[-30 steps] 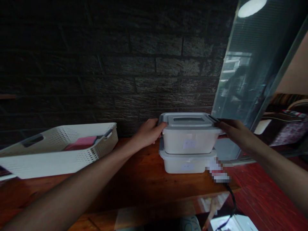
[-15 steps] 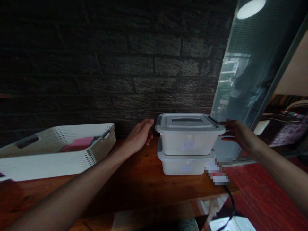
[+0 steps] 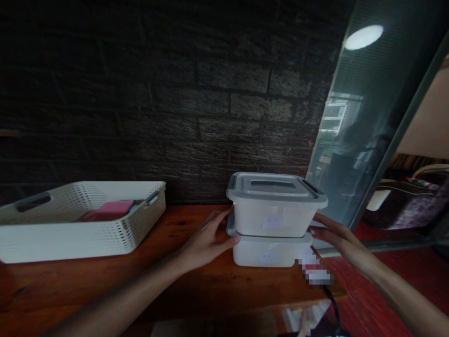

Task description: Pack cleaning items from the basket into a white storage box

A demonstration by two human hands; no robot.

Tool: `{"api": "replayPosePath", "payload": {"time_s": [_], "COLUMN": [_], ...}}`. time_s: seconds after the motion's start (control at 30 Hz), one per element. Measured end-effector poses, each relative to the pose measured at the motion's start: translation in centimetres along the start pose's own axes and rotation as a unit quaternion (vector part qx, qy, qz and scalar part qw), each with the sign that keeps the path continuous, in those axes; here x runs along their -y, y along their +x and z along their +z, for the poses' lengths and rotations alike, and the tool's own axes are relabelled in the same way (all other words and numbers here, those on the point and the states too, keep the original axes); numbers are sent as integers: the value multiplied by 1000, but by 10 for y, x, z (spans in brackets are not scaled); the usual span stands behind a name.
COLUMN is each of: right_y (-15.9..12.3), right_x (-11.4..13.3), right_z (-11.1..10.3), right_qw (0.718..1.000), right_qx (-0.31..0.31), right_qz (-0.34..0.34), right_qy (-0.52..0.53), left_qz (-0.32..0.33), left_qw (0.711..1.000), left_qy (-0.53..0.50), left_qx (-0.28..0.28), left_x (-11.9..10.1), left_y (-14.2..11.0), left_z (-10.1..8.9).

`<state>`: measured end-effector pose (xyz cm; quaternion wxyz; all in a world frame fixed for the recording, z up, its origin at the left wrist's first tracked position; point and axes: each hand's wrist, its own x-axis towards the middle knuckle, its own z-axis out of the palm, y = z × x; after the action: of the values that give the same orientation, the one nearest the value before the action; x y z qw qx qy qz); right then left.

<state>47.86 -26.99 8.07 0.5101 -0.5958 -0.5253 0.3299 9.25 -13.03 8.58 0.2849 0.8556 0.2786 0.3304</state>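
Note:
Two white lidded storage boxes stand stacked on the wooden table. The upper storage box (image 3: 275, 217) has a grey lid with a handle and a small label. Beneath it is the lower storage box (image 3: 263, 252), also labelled. My left hand (image 3: 212, 241) is at the stack's left end, thumb against the lower box's front corner and fingers reaching behind the grey side clip; it is open. At the right end, my right hand (image 3: 338, 238) is open, its stretched fingers at the boxes' side near the lower rim. Its fingertips are partly hidden behind the stack.
A white perforated basket (image 3: 63, 241) with pink items (image 3: 114, 209) inside sits left on the wooden table (image 3: 196, 295). A blurred-out object (image 3: 314, 267) with a black cable (image 3: 333, 304) lies right of the boxes. Behind are a dark brick wall (image 3: 175, 103) and a glass panel (image 3: 354, 117).
Both hands have moved down from beside the upper box to the sides of the lower one. My left hand has come against the stack. The view has tilted up slightly.

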Motion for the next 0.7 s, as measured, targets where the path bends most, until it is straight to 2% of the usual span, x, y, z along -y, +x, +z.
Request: {"api": "replayPosePath", "payload": {"time_s": [0.17, 0.37, 0.57, 0.7], "right_y": [-4, -3, -2, 15], "right_x": [15, 12, 15, 2], "right_z": [10, 12, 10, -2], "right_qw": [997, 991, 994, 998], "right_qx": [77, 127, 105, 58], "right_qz": [-25, -48, -43, -26], "right_qy": [15, 13, -7, 18], "left_qz": [9, 13, 17, 8], "left_qw": [1000, 1000, 1000, 998], "left_qy": [24, 11, 12, -48], "left_qx": [-13, -10, 6, 39], "left_x": [-3, 2, 2, 9], "left_y": [3, 3, 4, 8], "left_z": [5, 6, 2, -9]}}
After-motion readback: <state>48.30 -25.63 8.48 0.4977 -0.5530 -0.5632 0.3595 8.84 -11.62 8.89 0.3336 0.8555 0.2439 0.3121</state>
